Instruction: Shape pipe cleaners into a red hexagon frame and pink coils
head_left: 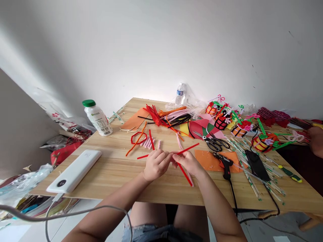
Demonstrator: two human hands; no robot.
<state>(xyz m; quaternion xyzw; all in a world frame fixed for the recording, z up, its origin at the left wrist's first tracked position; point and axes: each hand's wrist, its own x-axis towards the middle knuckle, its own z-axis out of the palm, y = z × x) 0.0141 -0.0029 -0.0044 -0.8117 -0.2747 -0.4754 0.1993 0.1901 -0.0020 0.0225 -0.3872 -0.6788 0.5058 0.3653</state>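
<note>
Red pipe cleaners (189,148) stick out in several directions from between my two hands, low over the table's front part. My left hand (156,164) is closed around them, its fingers pressed together. Close against it, my right hand (187,162) pinches them with thumb and fingers. The spot where they meet is hidden by my fingers. Pale pink pipe cleaners (179,141) lie just beyond the right hand. Past the left hand are short coiled pink pieces (146,143), a red pipe cleaner loop (131,137) and an orange pipe cleaner (136,142).
Scissors (214,144), a glue gun (226,164) on orange sheets, a phone (257,165) and a screwdriver (290,173) lie right. Small decorated baskets (241,129) stand behind them. A power bank (75,170) and white bottle (98,119) are left. Another person's hand (316,141) shows far right.
</note>
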